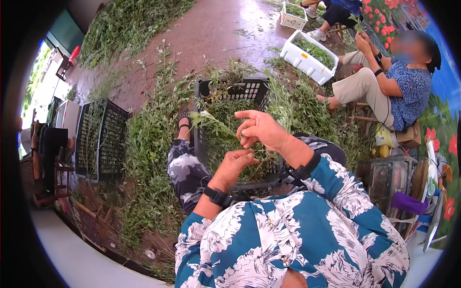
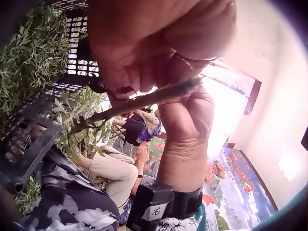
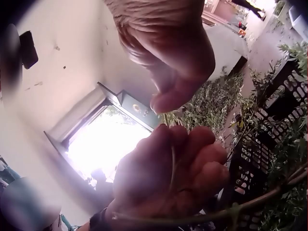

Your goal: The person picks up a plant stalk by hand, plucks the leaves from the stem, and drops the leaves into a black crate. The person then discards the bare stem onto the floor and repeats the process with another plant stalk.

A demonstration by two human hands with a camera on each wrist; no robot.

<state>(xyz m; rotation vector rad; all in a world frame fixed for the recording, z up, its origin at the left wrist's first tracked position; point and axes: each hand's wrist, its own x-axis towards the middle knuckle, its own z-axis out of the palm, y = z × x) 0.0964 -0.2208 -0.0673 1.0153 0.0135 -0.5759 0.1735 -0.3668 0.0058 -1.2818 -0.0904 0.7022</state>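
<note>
In the head view my left hand (image 1: 234, 165) is curled low over a black crate (image 1: 200, 139) of leafy green plants. It grips a plant stem; the left wrist view shows a brown stem (image 2: 139, 102) running out from under its fingers. My right hand (image 1: 269, 132) is just above and to the right, index finger pointing left. Its curled thumb and fingers meet the base of a leafy sprig (image 1: 211, 120) that points left. In the right wrist view a thin stem (image 3: 173, 163) crosses the left hand's curled fingers.
Cut plants (image 1: 156, 158) lie thickly on the floor around the crate. A second black crate (image 1: 103, 141) stands at left. A white bin (image 1: 312, 60) with greens is at the back right, near a seated person (image 1: 408, 86) holding a sprig.
</note>
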